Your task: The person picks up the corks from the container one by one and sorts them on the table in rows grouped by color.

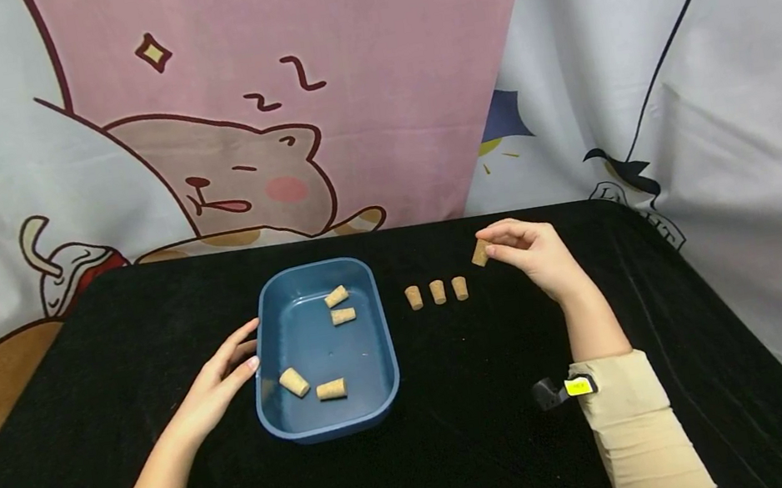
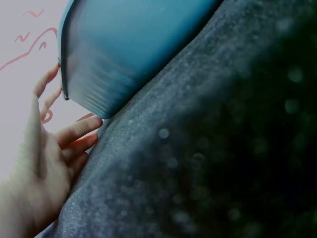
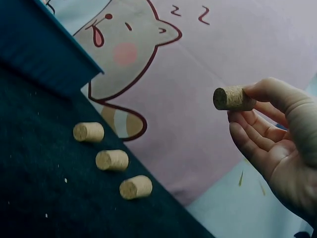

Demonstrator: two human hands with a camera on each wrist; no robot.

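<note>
My right hand (image 1: 531,255) pinches a cork stopper (image 1: 481,252) between thumb and fingers. In the right wrist view that cork (image 3: 233,98) is off the cloth, its narrow end facing away from the palm. Left of it, three corks (image 1: 438,292) stand upright in a row on the black cloth. A blue plastic bin (image 1: 382,346) stands to their left, with several corks (image 1: 294,382) lying inside. My left hand (image 1: 218,381) rests its fingertips and thumb against the bin's left side, fingers relaxed; the left wrist view shows the fingertips (image 2: 94,121) at its outer wall.
A black cloth (image 1: 482,449) covers the table. Behind it hangs a printed curtain (image 1: 380,68) with a cartoon bear, meeting the table's back edge. Small pale crumbs lie on the cloth near the standing corks.
</note>
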